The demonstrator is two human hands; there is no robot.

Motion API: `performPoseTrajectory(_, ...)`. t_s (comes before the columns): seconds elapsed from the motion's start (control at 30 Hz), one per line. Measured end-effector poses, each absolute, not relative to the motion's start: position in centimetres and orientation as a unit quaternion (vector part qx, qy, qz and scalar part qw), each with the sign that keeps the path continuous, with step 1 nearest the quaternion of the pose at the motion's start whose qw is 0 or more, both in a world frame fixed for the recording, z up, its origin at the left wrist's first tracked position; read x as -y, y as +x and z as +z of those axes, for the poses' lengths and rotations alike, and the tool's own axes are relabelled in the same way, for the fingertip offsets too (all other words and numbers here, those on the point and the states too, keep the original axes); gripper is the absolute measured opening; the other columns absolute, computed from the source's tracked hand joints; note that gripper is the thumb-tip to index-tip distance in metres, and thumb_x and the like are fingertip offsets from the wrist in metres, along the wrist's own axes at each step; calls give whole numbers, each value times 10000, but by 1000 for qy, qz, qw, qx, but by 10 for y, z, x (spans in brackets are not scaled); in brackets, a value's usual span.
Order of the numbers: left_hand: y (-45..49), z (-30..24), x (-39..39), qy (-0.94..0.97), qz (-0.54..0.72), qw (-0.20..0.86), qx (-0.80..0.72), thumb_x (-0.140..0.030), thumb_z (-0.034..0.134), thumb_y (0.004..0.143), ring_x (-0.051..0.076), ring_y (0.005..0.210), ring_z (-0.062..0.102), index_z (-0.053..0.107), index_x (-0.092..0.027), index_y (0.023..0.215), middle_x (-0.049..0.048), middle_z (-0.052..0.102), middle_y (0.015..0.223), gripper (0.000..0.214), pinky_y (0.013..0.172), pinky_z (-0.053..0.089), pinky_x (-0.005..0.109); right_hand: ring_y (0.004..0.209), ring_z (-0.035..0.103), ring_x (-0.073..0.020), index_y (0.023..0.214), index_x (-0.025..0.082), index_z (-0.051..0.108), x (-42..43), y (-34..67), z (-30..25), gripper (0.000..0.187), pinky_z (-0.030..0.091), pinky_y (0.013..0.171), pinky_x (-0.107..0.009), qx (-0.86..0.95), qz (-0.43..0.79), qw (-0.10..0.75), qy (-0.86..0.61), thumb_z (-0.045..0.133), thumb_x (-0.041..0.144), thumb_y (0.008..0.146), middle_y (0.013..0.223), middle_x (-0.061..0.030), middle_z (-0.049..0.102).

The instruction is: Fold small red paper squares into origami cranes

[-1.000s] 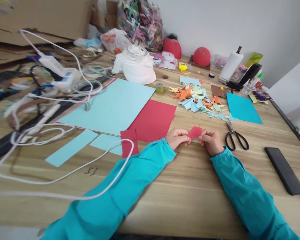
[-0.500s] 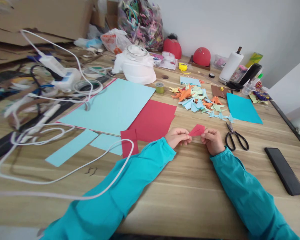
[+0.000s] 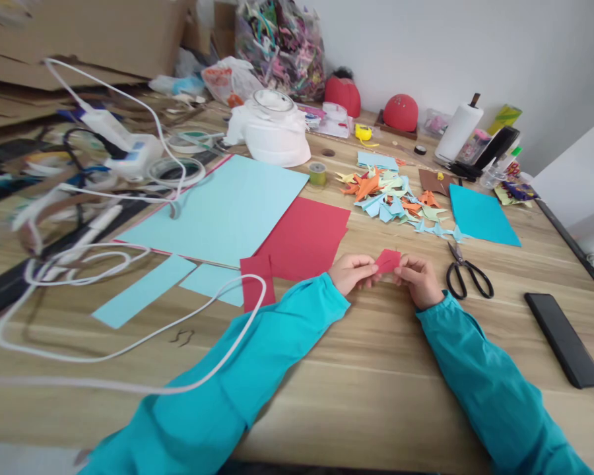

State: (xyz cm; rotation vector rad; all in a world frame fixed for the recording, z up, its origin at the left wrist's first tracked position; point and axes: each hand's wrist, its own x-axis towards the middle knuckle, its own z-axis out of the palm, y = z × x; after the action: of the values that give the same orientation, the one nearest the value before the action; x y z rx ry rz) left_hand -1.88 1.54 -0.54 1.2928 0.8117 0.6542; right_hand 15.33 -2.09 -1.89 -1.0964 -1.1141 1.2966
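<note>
A small piece of folded red paper (image 3: 387, 261) is held up between both hands, just above the table. My left hand (image 3: 352, 272) pinches its left side with thumb and fingers. On its right edge, my right hand (image 3: 418, 278) grips it in a pinch. Behind the hands lies a loose pile of folded paper cranes (image 3: 386, 198) in orange, light blue, green and yellow. Black-handled scissors (image 3: 468, 274) rest beside my right hand. Red paper sheets (image 3: 304, 234) and a narrow red strip (image 3: 256, 280) lie left of my left hand.
A large light-blue sheet (image 3: 222, 208) and a cut strip (image 3: 143, 290) cover the left. A white cable (image 3: 228, 349) loops over my left sleeve. A phone (image 3: 564, 338) lies at right, a teal sheet (image 3: 482, 214) behind the scissors, a thread spool (image 3: 317, 174) mid-table.
My fingers have come slightly closer together. The folded red paper has changed shape, its pointed right side now looking shorter and squarer. The things on the table stay in place.
</note>
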Motion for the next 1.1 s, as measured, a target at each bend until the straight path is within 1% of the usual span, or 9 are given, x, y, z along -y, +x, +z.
performPoseTrajectory(0.07, -18, -6, -14, 591, 290, 662, -358, -302, 540, 702, 73, 459, 478, 591, -115, 611, 12, 572, 550, 214, 432, 329, 193, 531, 547, -109, 732, 177, 620, 22, 150, -16, 159, 392, 484, -214, 481, 543, 519, -452, 655, 330, 713, 602, 7, 630)
performPoseTrajectory(0.13, -17, -8, -12, 609, 289, 651, -349, -293, 536, 718, 67, 465, 468, 591, -118, 621, 3, 565, 555, 208, 444, 333, 191, 564, 556, -113, 785, 184, 610, 23, 145, -13, 201, 400, 495, -215, 504, 529, 504, -461, 649, 373, 727, 641, 7, 631)
performPoseTrajectory(0.27, -17, -9, -11, 644, 288, 623, -337, -289, 532, 734, 64, 474, 453, 574, -125, 596, -11, 545, 539, 218, 470, 345, 195, 446, 466, -81, 651, 159, 597, 24, 141, -10, 286, 372, 451, -214, 545, 488, 471, -493, 615, 427, 752, 520, 20, 558)
performPoseTrajectory(0.43, -18, -9, -10, 692, 288, 565, -345, -338, 525, 749, 65, 442, 402, 497, -145, 500, -37, 456, 443, 317, 475, 326, 205, 437, 452, -79, 621, 154, 617, 25, 141, -10, 295, 357, 443, -215, 519, 487, 496, -497, 626, 424, 741, 492, 21, 544)
performPoseTrajectory(0.57, -18, -9, -8, 718, 300, 522, -349, -339, 525, 753, 66, 445, 382, 489, -150, 491, -40, 439, 436, 325, 474, 310, 207, 426, 446, -80, 612, 158, 621, 24, 141, -11, 274, 349, 439, -218, 500, 490, 509, -500, 657, 411, 711, 483, 21, 552)
performPoseTrajectory(0.73, -15, -10, -6, 666, 328, 563, -364, -396, 494, 772, 73, 457, 433, 526, -145, 575, -23, 490, 495, 321, 456, 343, 200, 444, 440, -79, 686, 175, 632, 22, 144, -12, 233, 331, 439, -212, 492, 497, 514, -497, 695, 399, 669, 524, 34, 565)
performPoseTrajectory(0.9, -14, -11, -8, 610, 373, 597, -363, -357, 600, 692, 80, 442, 458, 578, -140, 834, -40, 507, 533, 260, 406, 359, 195, 457, 440, -78, 651, 160, 651, 24, 143, -7, 225, 340, 459, -217, 527, 506, 475, -490, 730, 370, 628, 516, 30, 560)
performPoseTrajectory(1.0, -14, -11, -10, 589, 391, 610, -359, -297, 633, 658, 79, 437, 480, 569, -134, 789, -38, 523, 513, 218, 403, 383, 190, 468, 453, -76, 620, 165, 660, 24, 141, -6, 187, 360, 474, -218, 529, 504, 478, -487, 752, 326, 602, 520, 29, 574)
performPoseTrajectory(1.1, -13, -10, -10, 559, 399, 634, -355, -284, 642, 648, 84, 430, 501, 552, -129, 737, -26, 550, 497, 200, 392, 406, 193, 483, 478, -79, 625, 185, 675, 24, 140, -7, 144, 383, 475, -216, 503, 487, 519, -491, 755, 300, 593, 562, 28, 605)
